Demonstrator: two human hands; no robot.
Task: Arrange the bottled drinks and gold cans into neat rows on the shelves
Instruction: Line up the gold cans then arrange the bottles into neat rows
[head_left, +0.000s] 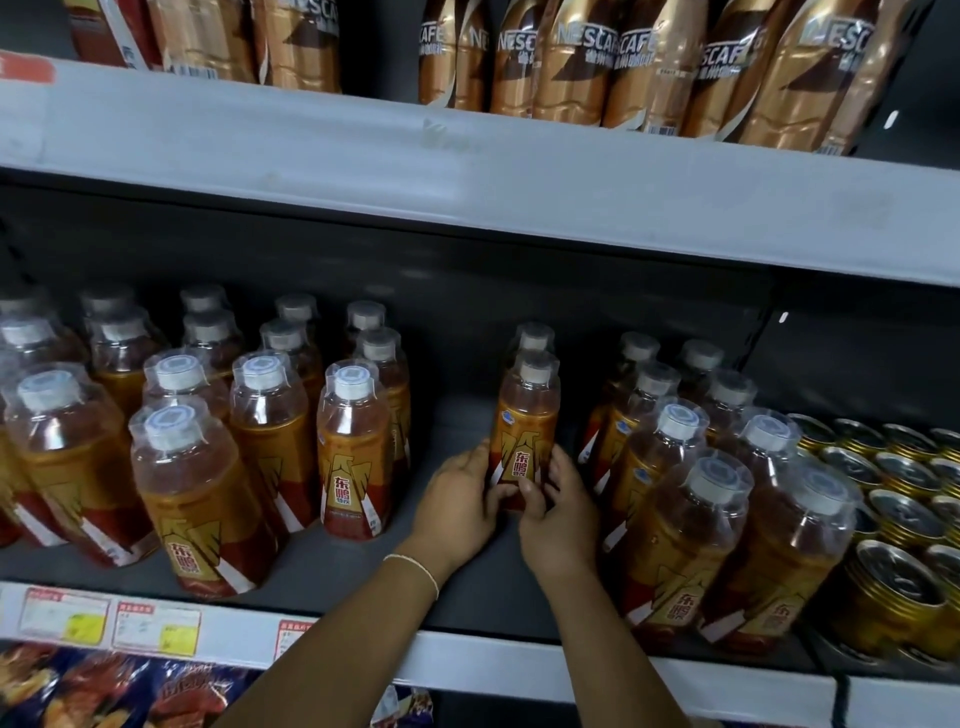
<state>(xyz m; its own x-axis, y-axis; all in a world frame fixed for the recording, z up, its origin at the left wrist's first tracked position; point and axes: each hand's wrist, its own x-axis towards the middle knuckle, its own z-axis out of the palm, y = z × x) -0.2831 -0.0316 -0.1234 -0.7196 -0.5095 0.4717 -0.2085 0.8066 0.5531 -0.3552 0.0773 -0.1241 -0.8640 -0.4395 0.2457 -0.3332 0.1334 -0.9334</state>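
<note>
An orange drink bottle (527, 415) with a gold and red label stands on the dark middle shelf (363, 566), in a gap between two groups of like bottles. My left hand (457, 504) grips its lower left side and my right hand (558, 514) grips its lower right side. A second bottle (535, 338) stands right behind it. Several bottles (208, 447) stand in rows to the left, and several more (727, 467) to the right. Gold cans (893, 483) with silver tops are packed at the far right.
The upper shelf holds brown Nescafe bottles (623, 67) behind a grey shelf edge (467, 182). Price tags (109, 621) line the front rail of the middle shelf. Snack packets (104, 691) show below at the left. Bare shelf floor lies around the held bottle.
</note>
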